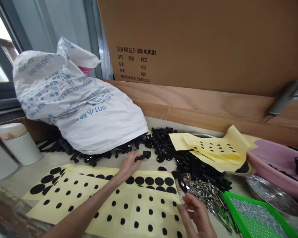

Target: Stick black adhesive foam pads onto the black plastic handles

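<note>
Black plastic bolts (161, 145) litter the pale bench (37, 180) (left grip (129, 165) clamped on one, right grip (195, 215) apart).

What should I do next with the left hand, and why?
Probably lift the black plastic fastener straight up: the left hand has it at the fingertips, and loose black fasteners lie close by, so this seems least likely to snag them.

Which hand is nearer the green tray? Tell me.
Right. The right hand is just left of the green tray, not touching it; the left hand is much farther left.
</note>
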Demonstrator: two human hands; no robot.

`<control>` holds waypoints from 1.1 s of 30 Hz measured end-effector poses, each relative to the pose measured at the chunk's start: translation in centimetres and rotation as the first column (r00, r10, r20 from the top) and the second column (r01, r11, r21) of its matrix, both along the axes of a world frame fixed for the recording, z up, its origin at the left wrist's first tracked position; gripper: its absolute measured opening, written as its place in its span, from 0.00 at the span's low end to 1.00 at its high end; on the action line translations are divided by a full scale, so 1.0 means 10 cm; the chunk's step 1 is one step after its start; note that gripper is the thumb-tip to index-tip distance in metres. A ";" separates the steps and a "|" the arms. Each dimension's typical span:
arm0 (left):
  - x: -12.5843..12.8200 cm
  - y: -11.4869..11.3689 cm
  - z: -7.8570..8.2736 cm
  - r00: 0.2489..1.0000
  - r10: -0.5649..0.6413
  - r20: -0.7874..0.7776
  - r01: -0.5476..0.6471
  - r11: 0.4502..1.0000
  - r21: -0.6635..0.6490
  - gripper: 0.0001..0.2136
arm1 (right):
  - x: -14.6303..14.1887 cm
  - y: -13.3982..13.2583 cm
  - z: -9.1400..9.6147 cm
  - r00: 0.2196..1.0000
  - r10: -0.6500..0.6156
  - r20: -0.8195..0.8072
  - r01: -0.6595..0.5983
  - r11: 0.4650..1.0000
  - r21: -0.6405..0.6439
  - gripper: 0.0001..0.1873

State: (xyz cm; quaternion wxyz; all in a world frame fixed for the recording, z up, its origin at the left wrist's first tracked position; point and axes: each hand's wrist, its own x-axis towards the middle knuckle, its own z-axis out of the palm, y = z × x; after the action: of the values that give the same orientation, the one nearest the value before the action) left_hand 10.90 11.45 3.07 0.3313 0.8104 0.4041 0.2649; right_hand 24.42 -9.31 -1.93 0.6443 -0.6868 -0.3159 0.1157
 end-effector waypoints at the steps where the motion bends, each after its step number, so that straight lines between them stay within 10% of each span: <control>1: -0.06 -0.11 0.07 0.998 -0.058 0.009 0.059 0.997 -0.041 0.09 | -0.01 0.00 0.02 0.999 0.044 0.019 -0.044 0.999 -0.011 0.23; 8: -0.56 -0.75 0.50 0.943 -0.315 0.110 0.325 0.796 -0.511 0.04 | -0.35 0.05 0.18 0.920 0.387 0.057 -0.378 0.917 -0.127 0.39; 13: -0.63 -1.00 0.30 0.822 0.156 0.547 0.349 0.622 -0.701 0.19 | -0.67 0.13 0.23 0.945 0.304 -0.123 -0.310 0.950 -0.029 0.38; 19: -0.51 -1.31 -0.23 0.550 0.530 0.646 0.327 0.575 -0.750 0.13 | -0.77 0.15 0.24 0.900 0.322 -0.293 -0.338 0.941 -0.004 0.35; 24: -0.57 -1.25 -0.33 0.602 0.623 0.500 0.189 0.497 -0.847 0.18 | -0.47 0.11 0.26 0.886 0.230 -0.403 -0.274 0.960 -0.055 0.14; 33: -0.55 -1.22 -0.32 0.639 0.590 0.494 0.168 0.520 -0.837 0.16 | -0.65 0.20 0.14 0.619 0.356 -0.700 -0.544 0.837 -0.056 0.21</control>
State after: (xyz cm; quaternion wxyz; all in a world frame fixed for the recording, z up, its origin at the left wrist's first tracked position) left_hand 5.39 -0.77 -0.10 0.7640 0.3091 0.4143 0.3862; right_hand 17.90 -7.33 -0.53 0.5654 -0.5757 -0.2103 0.5519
